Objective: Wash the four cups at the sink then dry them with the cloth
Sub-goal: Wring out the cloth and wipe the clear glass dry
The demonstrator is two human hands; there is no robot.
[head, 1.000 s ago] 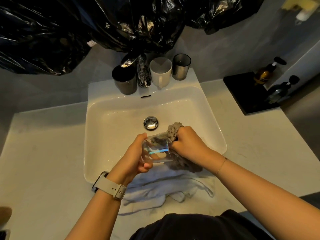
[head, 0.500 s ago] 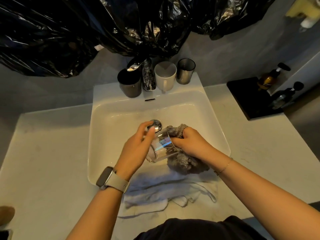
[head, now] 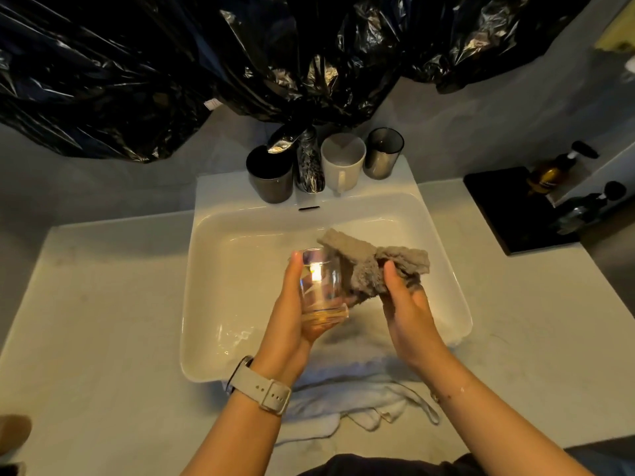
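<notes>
A clear glass point(head: 321, 286) is held above the white sink point(head: 220, 269) by the left hand point(head: 292, 314), whose grip is curled round its left side and base, the thumb lying up along the wall toward the rim. The glass is tilted, its mouth turned away toward the far side. Just to its right a grey cloth point(head: 371, 266) is held bunched in the right hand point(head: 405, 304), the thumb pressed on top and the fingers curled beneath; one corner of the cloth is draped against the rim of the glass. Three more cups are stood on the far ledge of the sink: a dark cup point(head: 269, 178) left of the tap point(head: 309, 163), then a white mug point(head: 342, 163) and a grey tumbler point(head: 383, 152) to its right. A white towel point(head: 360, 396) is spread over the near edge of the sink and onto the tabletop point(head: 103, 321). A watch point(head: 257, 384) is worn on the left wrist. A black tray point(head: 508, 207) with two bottles is seen far right.
</notes>
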